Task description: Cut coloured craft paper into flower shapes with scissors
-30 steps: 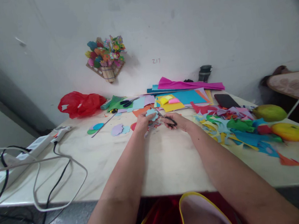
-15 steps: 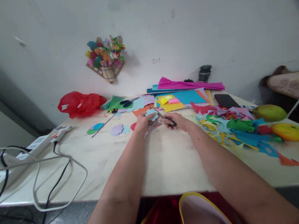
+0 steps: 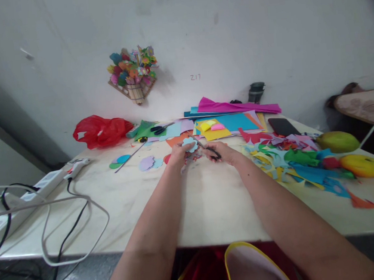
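Pinched in my left hand (image 3: 177,153) is a light blue paper flower (image 3: 190,145) with a scalloped edge. My right hand (image 3: 220,152) is closed round the dark handles of a pair of scissors (image 3: 214,153), whose blades point left and up beside the flower. Small paper bits lie under both hands. Left of my left hand, a lilac scalloped paper piece (image 3: 147,163) and a light blue one (image 3: 158,163) lie on the table, with a red piece (image 3: 167,159) partly behind my wrist.
Paper scraps (image 3: 282,154) spread over the right side near mangoes (image 3: 363,165) and a phone (image 3: 283,126). Coloured paper sheets (image 3: 237,122), a second pair of scissors (image 3: 158,129) and a red plastic bag (image 3: 100,131) lie at the back. Power strips with cables (image 3: 44,181) occupy the left.
Almost nothing differs. Both hands keep their places with the flower and scissors; the whole view has shifted very slightly.
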